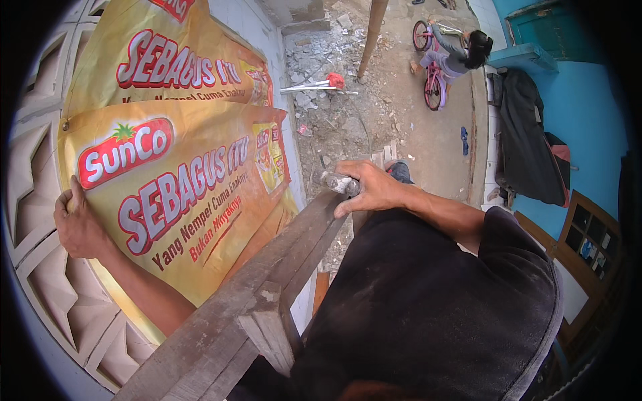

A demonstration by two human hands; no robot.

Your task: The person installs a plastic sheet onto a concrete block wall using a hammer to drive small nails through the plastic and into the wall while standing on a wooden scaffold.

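Fingers (350,168) of the right hand (374,189), near the centre of the frame, are curled in around a grey metal object (340,184), with the thumb closing from below. That object sits at the upper end of a wooden beam (221,321), which slants down to the lower left of the frame; a short wooden block (271,331) juts from the beam's side. At the left of the frame, the left hand (80,227) touches the left edge of a yellow banner (180,260), its index finger pointing up along the sheet and the others bent; whether they pinch the edge I cannot tell. The banner fills the upper left and middle left, hanging over a wall of patterned pale blocks (50,287). The person's dark shirt (428,314) covers the lower centre. Grey rubble (334,127) lies at the upper centre, beneath a leaning wooden pole (372,40). At the upper right, another person (458,59) is on a pink bicycle (433,83), near a blue wall (588,100).
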